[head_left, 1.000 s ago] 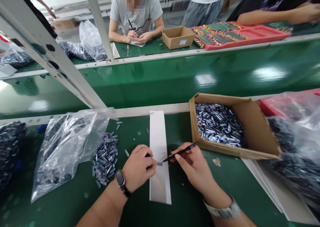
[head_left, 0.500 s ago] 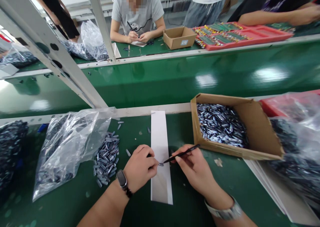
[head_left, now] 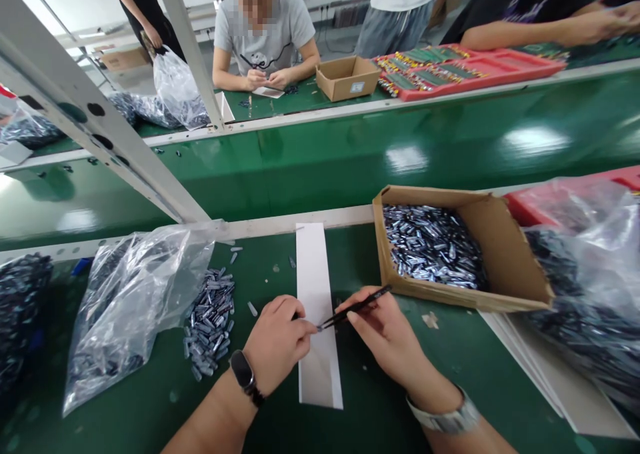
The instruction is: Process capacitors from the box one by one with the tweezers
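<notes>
My left hand, wearing a dark wristband, is closed over the white strip, with thumb and forefinger pinching a small dark translucent piece. In my right hand is a pair of black tweezers, held like a pen. The two tips look slightly apart and reach the piece at my left fingertips; whether they grip it I cannot tell. A heap of similar small pieces lies left of my left hand. One loose piece rests between the heap and that hand.
A cardboard box full of shiny dark pieces stands at the right, beside a plastic bag of more. Another clear bag lies left. A slanted metal post rises at the left. Across the green divider, a person works.
The tweezers' tips have spread apart at the small piece, and my hands stay nearly in place. The view has shifted slightly. In the background, a person at the left now holds a plastic bag.
</notes>
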Demonstrator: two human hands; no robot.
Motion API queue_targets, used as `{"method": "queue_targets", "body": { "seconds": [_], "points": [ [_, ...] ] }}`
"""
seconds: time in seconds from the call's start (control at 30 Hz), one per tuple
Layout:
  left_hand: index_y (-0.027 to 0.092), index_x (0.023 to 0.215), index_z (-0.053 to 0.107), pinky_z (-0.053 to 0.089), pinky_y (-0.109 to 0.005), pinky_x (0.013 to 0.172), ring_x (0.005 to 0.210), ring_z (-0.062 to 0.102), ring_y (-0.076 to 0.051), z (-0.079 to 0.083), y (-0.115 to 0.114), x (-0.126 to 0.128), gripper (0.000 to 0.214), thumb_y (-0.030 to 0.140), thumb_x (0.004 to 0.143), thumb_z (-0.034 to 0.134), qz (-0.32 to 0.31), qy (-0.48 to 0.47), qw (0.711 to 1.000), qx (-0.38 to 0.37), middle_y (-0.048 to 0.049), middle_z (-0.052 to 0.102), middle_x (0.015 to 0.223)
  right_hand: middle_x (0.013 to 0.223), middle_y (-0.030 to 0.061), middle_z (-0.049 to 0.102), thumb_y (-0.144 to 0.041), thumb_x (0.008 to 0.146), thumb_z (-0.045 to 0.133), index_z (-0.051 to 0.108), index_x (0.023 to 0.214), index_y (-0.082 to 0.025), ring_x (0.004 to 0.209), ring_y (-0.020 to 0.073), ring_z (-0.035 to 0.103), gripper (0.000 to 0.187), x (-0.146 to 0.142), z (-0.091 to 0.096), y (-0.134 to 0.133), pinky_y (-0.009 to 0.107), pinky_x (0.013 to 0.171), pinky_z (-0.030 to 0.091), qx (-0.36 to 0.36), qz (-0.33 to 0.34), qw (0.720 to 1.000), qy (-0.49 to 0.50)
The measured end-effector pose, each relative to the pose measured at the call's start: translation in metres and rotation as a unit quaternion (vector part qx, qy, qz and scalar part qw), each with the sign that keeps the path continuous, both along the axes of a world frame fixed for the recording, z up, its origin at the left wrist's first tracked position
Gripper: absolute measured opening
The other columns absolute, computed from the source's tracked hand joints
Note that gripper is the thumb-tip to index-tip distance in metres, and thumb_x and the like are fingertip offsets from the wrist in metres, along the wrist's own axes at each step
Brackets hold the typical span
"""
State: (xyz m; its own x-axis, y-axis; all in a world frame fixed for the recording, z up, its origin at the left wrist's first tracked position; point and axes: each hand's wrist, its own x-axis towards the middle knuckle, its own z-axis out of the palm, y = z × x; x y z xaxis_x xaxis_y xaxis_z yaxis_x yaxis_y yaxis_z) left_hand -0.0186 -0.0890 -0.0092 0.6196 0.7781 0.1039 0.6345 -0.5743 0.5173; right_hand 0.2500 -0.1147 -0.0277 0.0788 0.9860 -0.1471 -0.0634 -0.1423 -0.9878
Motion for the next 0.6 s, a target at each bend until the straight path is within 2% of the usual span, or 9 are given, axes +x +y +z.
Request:
{"method": "queue_targets", "body": {
  "seconds": [0.23,0.37,0.5,0.6],
  "points": [
    [0.029,0.115,0.102,0.078,-0.043,0.105,0.114,0.083,-0.028,-0.002,-0.002,0.002,0.042,-0.004,0.100,0.081,0.014,-0.005,1.000,0.019,-0.0058,0.081,0.112,0.107,0.0139,0.091,-0.096,0.098,0.098,0.073,0.110,-0.037,0.100,0.0419,0.095,0.064,0.001,0.002,-0.001,0.068,0.098,0.087,-0.003,-0.002,1.000,0.015],
    [0.028,0.117,0.100,0.077,-0.046,0.109,0.120,0.083,-0.030,-0.001,-0.006,0.004,0.045,-0.006,0.097,0.080,0.021,0.012,0.999,0.023,-0.0070,0.081,0.119,0.107,0.0155,0.091,-0.098,0.097,0.097,0.074,0.109,-0.037,0.092,0.0429,0.094,0.065,0.000,0.004,-0.002,0.069,0.093,0.087,-0.007,0.002,1.000,0.003],
    [0.032,0.122,0.100,0.076,-0.048,0.113,0.124,0.082,-0.032,-0.001,-0.009,0.006,0.051,-0.007,0.096,0.078,0.025,0.027,0.999,0.024,-0.0072,0.081,0.123,0.105,0.0148,0.092,-0.099,0.097,0.096,0.073,0.107,-0.037,0.086,0.0409,0.094,0.067,-0.004,0.007,0.000,0.064,0.088,0.086,-0.006,0.010,1.000,0.004],
    [0.031,0.118,0.098,0.076,-0.048,0.110,0.119,0.083,-0.031,0.000,-0.007,0.005,0.042,-0.002,0.098,0.081,0.035,-0.012,0.999,0.017,-0.0068,0.081,0.119,0.101,0.0120,0.093,-0.094,0.095,0.101,0.071,0.105,-0.036,0.084,0.0385,0.095,0.066,-0.005,0.012,0.002,0.061,0.086,0.086,0.002,0.001,1.000,0.007]
  ]
}}
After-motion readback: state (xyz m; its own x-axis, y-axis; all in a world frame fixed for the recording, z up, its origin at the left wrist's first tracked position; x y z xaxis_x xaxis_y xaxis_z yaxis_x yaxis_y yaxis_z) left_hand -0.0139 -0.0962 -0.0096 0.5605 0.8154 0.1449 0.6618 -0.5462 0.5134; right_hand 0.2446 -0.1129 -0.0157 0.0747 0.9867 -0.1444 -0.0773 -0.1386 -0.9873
